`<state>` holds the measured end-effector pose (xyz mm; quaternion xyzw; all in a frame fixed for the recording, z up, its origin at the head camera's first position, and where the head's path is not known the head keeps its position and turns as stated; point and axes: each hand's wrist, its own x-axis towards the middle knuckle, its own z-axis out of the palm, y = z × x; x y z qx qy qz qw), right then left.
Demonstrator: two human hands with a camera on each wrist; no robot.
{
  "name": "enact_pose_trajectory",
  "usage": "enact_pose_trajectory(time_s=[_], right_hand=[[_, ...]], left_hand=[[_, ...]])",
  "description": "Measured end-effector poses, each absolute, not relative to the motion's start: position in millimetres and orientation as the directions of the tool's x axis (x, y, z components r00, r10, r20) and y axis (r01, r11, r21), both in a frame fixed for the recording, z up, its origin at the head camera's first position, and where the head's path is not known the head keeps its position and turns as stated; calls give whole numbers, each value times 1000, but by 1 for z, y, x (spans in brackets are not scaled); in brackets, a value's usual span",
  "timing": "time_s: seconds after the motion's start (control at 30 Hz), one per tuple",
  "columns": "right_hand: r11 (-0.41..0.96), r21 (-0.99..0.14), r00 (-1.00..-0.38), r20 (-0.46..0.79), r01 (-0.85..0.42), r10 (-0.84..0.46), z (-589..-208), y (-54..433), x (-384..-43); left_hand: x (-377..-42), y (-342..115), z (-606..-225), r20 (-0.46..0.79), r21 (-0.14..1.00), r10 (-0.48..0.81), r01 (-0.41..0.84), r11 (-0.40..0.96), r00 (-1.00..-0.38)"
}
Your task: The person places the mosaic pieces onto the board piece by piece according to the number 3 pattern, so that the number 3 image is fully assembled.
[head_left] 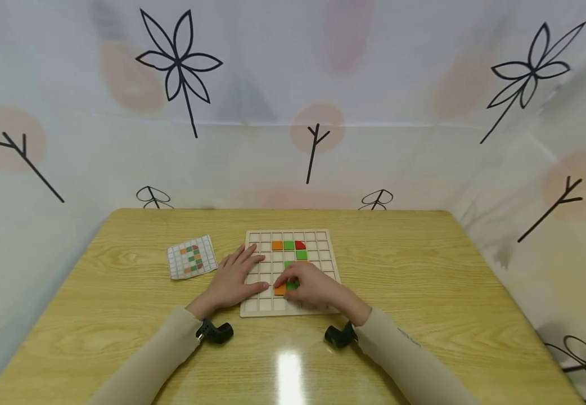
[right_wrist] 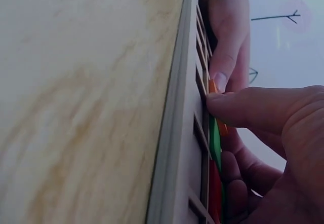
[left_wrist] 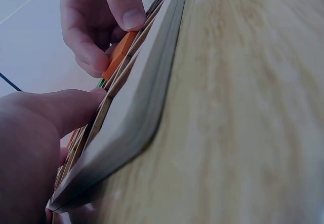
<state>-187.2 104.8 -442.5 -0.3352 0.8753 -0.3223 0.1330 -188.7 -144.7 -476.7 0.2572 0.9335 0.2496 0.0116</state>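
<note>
A wooden grid board lies flat on the table, with orange, green and red tiles set in some of its squares. My left hand rests with spread fingers on the board's left part, thumb near the lower rows. My right hand pinches an orange tile between thumb and fingers in a lower row. The left wrist view shows this orange tile tilted at its square. Beside it is a green tile, partly covered by the right hand. In the right wrist view a red tile follows the green one.
A small printed pattern card with a coloured grid lies left of the board. The wooden table reaches to a patterned cloth backdrop. Black wrist cameras sit at both cuffs.
</note>
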Motion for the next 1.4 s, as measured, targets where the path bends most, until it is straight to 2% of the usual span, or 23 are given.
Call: enact_pose_trajectory(time_s=[0.4, 1.03, 1.4], right_hand=[[533, -678, -713, -17, -507, -701, -441, 104, -189], [546, -670, -730, -7, -503, -683, -440, 103, -188], [579, -666, -751, -41, -471, -659, -442, 101, -189]], left_hand=[[-187, -145, -474, 110, 480, 483, 472, 739, -869], [-188, -143, -474, 120, 484, 487, 479, 732, -865], [-189, -143, -470, 75, 480, 489, 461, 746, -869]])
